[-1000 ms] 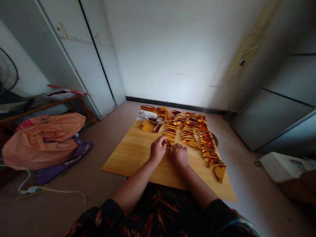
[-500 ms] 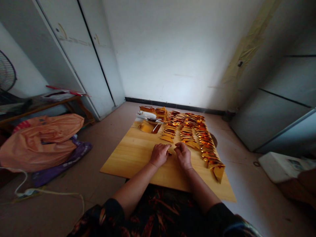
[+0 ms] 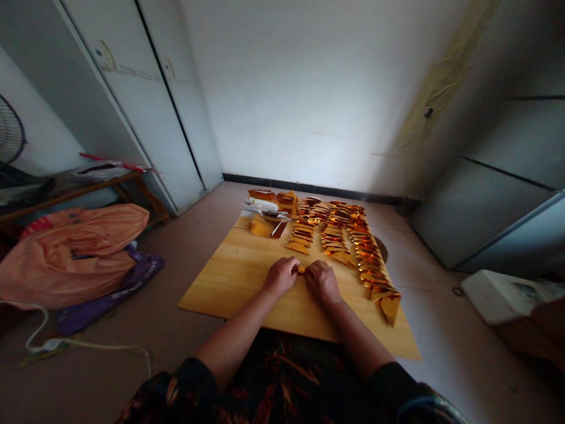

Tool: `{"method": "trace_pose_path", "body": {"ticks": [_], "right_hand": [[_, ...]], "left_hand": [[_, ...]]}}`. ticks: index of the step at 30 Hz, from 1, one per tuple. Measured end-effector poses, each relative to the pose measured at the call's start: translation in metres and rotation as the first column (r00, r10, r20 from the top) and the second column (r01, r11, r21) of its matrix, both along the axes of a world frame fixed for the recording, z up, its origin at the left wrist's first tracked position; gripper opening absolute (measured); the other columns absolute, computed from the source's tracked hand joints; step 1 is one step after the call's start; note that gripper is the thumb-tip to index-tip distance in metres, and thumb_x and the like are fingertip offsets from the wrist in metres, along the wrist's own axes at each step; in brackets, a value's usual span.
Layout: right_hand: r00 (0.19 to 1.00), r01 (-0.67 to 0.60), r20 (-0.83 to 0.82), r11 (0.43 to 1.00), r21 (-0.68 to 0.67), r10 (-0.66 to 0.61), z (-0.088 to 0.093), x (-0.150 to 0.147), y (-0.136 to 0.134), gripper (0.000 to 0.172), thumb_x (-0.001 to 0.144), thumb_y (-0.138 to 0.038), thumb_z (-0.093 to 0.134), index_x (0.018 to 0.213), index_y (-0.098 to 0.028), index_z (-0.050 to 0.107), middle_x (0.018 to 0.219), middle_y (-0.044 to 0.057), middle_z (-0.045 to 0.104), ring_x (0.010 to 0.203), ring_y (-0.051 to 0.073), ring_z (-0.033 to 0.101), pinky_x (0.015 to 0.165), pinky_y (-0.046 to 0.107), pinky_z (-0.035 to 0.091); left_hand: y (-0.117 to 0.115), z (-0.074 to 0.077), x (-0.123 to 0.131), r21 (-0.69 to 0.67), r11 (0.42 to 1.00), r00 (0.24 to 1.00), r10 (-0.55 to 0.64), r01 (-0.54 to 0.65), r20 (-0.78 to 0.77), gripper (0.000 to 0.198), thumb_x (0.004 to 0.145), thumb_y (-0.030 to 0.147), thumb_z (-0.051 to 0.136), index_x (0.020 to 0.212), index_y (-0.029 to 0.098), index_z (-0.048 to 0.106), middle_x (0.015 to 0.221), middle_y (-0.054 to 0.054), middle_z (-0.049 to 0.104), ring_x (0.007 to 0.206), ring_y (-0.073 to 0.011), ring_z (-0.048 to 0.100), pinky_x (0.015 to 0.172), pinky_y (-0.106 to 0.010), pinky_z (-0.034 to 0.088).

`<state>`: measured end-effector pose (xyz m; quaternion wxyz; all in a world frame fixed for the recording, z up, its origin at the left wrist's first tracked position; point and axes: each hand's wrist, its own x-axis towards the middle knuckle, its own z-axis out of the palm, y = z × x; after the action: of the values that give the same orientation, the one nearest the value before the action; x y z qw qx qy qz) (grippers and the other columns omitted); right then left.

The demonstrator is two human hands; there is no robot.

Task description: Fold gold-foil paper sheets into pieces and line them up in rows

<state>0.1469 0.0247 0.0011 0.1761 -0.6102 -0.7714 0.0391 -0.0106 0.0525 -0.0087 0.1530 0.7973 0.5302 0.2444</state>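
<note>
A small gold foil piece (image 3: 302,269) lies on the wooden board (image 3: 233,277), pinched between both hands. My left hand (image 3: 281,275) is curled closed on its left end. Touching its right end, my right hand (image 3: 322,281) is also closed with knuckles up. Most of the piece is hidden under the fingers. Just beyond the hands, folded gold foil pieces (image 3: 335,235) lie in three rows running away from me. A larger folded one (image 3: 390,305) ends the right row.
At the board's far left corner sit a stack of gold sheets (image 3: 263,226), a white bundle (image 3: 261,205) and more gold packs (image 3: 288,201). An orange plastic bag (image 3: 75,250) and a cable (image 3: 83,344) lie on the floor at left. A white box (image 3: 503,297) sits right.
My hands came down from the end of the left foil row toward me and now press together on the board, closed over the small gold piece.
</note>
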Motion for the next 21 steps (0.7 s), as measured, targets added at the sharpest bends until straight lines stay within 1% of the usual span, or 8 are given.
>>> {"method": "trace_pose_path", "body": {"ticks": [4, 9, 13, 17, 21], "right_hand": [[0.997, 0.020, 0.073, 1.000, 0.005, -0.021, -0.002, -0.003, 0.001, 0.016, 0.090, -0.022, 0.049, 0.089, -0.021, 0.065, 0.093, 0.005, 0.061, 0.092, 0.017, 0.051, 0.076, 0.026, 0.031], [0.993, 0.020, 0.116, 1.000, -0.009, -0.019, -0.001, -0.005, 0.005, 0.016, 0.092, -0.028, 0.049, 0.093, -0.024, 0.065, 0.095, 0.004, 0.061, 0.094, 0.018, 0.051, 0.075, 0.027, 0.030], [0.995, 0.057, 0.081, 0.997, -0.047, -0.054, 0.004, -0.006, 0.007, 0.020, 0.093, -0.030, 0.048, 0.090, -0.022, 0.066, 0.095, 0.004, 0.062, 0.094, 0.017, 0.053, 0.074, 0.027, 0.030], [0.996, 0.087, 0.002, 0.993, -0.078, -0.087, 0.007, -0.007, 0.006, 0.019, 0.092, -0.032, 0.051, 0.089, -0.021, 0.065, 0.098, 0.004, 0.063, 0.094, 0.016, 0.053, 0.074, 0.026, 0.030], [0.994, 0.104, -0.034, 0.992, -0.070, -0.107, 0.006, -0.009, 0.005, 0.018, 0.092, -0.032, 0.050, 0.089, -0.022, 0.065, 0.098, 0.003, 0.062, 0.095, 0.016, 0.053, 0.076, 0.026, 0.030]], "left_hand": [[0.002, 0.000, -0.016, -0.001, 0.999, 0.997, -0.048, 0.048, 0.060, 0.022, 0.076, 0.006, 0.055, 0.086, 0.023, 0.065, 0.088, 0.000, 0.069, 0.088, -0.0149, 0.061, 0.081, -0.024, 0.046], [0.006, 0.003, -0.020, -0.063, 0.997, 0.997, -0.033, 0.038, 0.075, 0.028, 0.079, 0.010, 0.055, 0.099, 0.025, 0.065, 0.097, 0.001, 0.072, 0.089, -0.0137, 0.065, 0.080, -0.023, 0.048], [0.006, 0.000, -0.017, -0.050, 0.999, 0.997, 0.009, -0.005, 0.077, 0.027, 0.082, 0.012, 0.054, 0.102, 0.025, 0.065, 0.096, 0.001, 0.073, 0.090, -0.0141, 0.066, 0.083, -0.024, 0.048], [0.003, -0.005, -0.014, -0.014, 0.998, 0.994, 0.056, -0.055, 0.089, 0.029, 0.081, 0.011, 0.054, 0.105, 0.024, 0.065, 0.096, -0.001, 0.072, 0.089, -0.0144, 0.066, 0.083, -0.025, 0.048], [0.003, -0.006, -0.013, -0.007, 0.998, 0.995, 0.055, -0.055, 0.083, 0.028, 0.081, 0.011, 0.055, 0.104, 0.024, 0.065, 0.095, -0.001, 0.072, 0.089, -0.0145, 0.065, 0.084, -0.025, 0.048]]}}
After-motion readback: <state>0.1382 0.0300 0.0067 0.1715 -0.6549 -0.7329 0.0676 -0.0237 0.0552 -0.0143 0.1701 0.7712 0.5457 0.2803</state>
